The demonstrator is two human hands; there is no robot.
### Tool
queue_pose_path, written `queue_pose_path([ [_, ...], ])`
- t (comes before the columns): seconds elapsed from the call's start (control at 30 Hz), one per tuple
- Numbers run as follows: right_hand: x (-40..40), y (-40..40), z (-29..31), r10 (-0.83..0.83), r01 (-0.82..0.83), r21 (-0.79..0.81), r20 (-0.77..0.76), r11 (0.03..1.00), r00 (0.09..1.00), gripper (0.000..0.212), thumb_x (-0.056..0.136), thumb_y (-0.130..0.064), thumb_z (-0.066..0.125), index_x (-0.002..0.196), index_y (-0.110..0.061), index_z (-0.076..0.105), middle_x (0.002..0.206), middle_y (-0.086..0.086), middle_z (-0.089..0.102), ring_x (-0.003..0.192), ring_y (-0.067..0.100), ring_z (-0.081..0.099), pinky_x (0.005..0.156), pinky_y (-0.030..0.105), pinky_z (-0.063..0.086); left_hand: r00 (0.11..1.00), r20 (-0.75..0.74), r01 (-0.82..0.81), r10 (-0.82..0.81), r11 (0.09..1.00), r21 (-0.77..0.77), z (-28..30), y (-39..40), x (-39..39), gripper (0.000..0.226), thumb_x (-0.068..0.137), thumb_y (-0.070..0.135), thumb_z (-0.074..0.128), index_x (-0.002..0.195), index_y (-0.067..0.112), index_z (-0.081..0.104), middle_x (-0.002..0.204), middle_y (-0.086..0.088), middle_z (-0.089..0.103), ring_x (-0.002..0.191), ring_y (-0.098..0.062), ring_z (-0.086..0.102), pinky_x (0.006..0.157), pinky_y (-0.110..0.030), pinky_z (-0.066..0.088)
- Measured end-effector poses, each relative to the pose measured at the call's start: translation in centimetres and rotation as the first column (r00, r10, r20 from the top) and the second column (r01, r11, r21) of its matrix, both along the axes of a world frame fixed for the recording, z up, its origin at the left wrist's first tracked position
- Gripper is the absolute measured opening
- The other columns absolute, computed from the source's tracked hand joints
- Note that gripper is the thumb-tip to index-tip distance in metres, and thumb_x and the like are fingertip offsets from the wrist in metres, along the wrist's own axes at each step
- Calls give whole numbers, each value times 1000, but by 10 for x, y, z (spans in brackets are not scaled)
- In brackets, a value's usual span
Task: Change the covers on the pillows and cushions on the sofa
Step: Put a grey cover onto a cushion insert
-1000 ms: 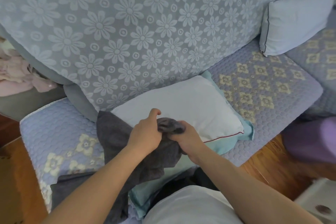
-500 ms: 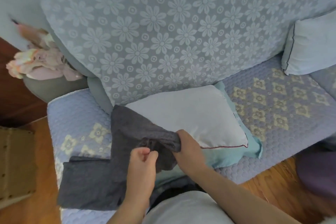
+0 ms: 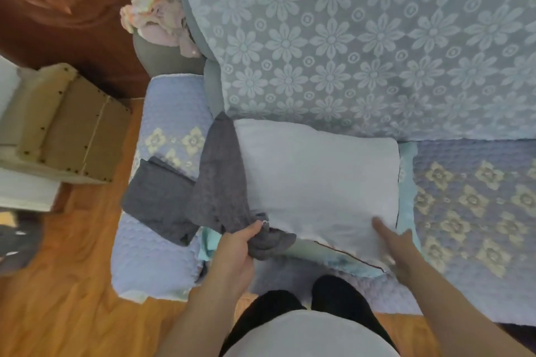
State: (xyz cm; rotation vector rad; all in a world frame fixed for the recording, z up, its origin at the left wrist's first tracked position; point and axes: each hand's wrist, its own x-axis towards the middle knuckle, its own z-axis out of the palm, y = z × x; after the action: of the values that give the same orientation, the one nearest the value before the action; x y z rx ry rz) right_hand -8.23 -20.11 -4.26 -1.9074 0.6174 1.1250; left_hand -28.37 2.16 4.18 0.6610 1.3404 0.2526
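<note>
My left hand [image 3: 235, 249] sits nearest me, at about seven o'clock from the pillow [image 3: 316, 180], fingers curled tight around a bunched edge of the dark grey cover [image 3: 220, 182]. I judge I hold it gathered like this so the opening stays in my grip, ready to be pulled over the pillow's near corner. My right hand [image 3: 397, 246] lies at five o'clock, fingers fairly straight and spread on the pillow's near right corner, holding nothing; it is blurred, so I cannot tell how firmly it presses. It seems placed there to steady the pillow.

The pillow, bare and white with a thin dark piping, rests flat on a light turquoise cloth [image 3: 407, 182] on the quilted seat [image 3: 475, 211]. From my left fist the grey cover runs towards eleven o'clock along the pillow's left side, with a part spread flat at nine o'clock.

Farthest, at twelve, stands the large floral back cushion [image 3: 362, 38], touching the pillow's far edge.
</note>
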Motion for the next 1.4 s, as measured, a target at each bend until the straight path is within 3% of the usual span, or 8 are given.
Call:
queue_pose_path([
  [0.1,-9,28,20,-128,139,269,-58,953,990,71,76,-42,80,131,-3,59,126,11,68,109,25,66,97,41,52,977,-182,151,-111,963,225,6,-14,-1,13,88,7,76,98,13,70,101,-8,75,87,-18,73,80,-37,60],
  [0.2,-35,93,57,-201,182,398,5,899,980,38,93,-23,70,126,-6,60,115,5,70,94,19,68,73,32,55,897,-422,346,-135,807,478,23,-27,6,31,91,18,75,114,19,54,106,3,66,89,-13,66,82,-29,56],
  [0.3,-65,157,95,-204,204,467,-50,861,978,33,94,-14,68,125,-9,57,108,4,69,85,19,69,65,36,58,955,-280,262,-102,736,624,35,-29,-1,45,91,13,72,122,26,41,109,7,61,97,-15,66,88,-45,58],
  [0.57,-102,222,99,-279,267,420,-34,867,960,42,90,-17,70,127,-8,53,115,13,67,88,31,69,68,47,62,969,105,139,-225,843,519,51,-3,-44,64,86,-28,45,126,21,45,115,-15,68,105,-35,66,87,-42,56],
  [0.93,-111,216,100,-193,252,479,-169,841,967,33,92,-16,70,122,-6,59,106,15,73,81,28,72,63,42,60,895,-66,388,-442,695,605,43,18,-67,82,95,-15,47,133,57,43,124,0,69,114,-14,67,100,-45,55],
  [1.03,-114,217,102,-119,166,441,-132,882,984,32,95,-21,67,122,-5,57,105,16,71,82,29,71,59,38,59,841,-229,486,-490,498,718,37,20,-68,87,95,-10,52,137,65,39,115,8,69,103,-8,68,94,-42,58],
  [1.2,-119,218,108,2,68,460,-151,886,989,28,99,-28,58,119,-9,60,105,17,73,91,33,72,81,51,60,629,-691,676,-356,-189,712,27,37,-56,84,70,27,91,142,33,49,98,8,56,90,-18,52,82,-41,53],
  [1.4,-103,201,108,135,-18,484,-206,875,969,34,101,-27,49,121,-5,65,80,9,75,78,29,73,62,38,60,367,-586,627,-723,-273,730,45,81,-48,60,97,27,59,151,30,35,126,16,48,118,-2,45,105,-20,37],
])
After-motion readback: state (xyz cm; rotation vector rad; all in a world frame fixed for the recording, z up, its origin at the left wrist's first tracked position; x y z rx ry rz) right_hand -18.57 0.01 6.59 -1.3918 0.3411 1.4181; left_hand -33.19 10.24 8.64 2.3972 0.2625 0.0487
